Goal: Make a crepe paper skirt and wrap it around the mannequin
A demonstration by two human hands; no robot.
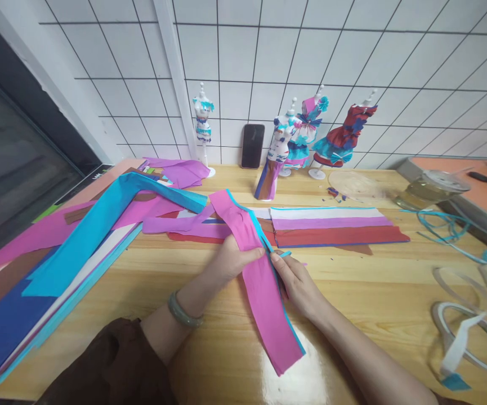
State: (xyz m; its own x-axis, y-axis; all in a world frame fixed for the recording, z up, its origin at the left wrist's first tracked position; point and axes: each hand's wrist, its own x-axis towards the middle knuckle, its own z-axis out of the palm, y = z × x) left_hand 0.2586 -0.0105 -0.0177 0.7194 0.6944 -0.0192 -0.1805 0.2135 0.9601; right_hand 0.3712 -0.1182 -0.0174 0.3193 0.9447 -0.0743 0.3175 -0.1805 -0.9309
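Note:
A long pink crepe paper strip (264, 309) slants across the middle of the table, with a narrow blue border (262, 232) along its right edge. My left hand (235, 260) grips the strip partway along, thumb on top and fingers hidden beneath. Close beside it, my right hand (294, 281) pinches the blue-bordered edge between thumb and fingers. A short blue end pokes out past my right thumb. The strip's near end hangs free toward me. Behind my hands lie layered white, purple and red paper strips (336, 225).
Stacked coloured paper (78, 242) covers the left side. Small dress-form mannequins (283, 138) in paper outfits stand by the tiled wall near a phone (253, 146). At right are a clear tape roll (433, 188), blue strands (450, 228) and a white tape ring (439, 315).

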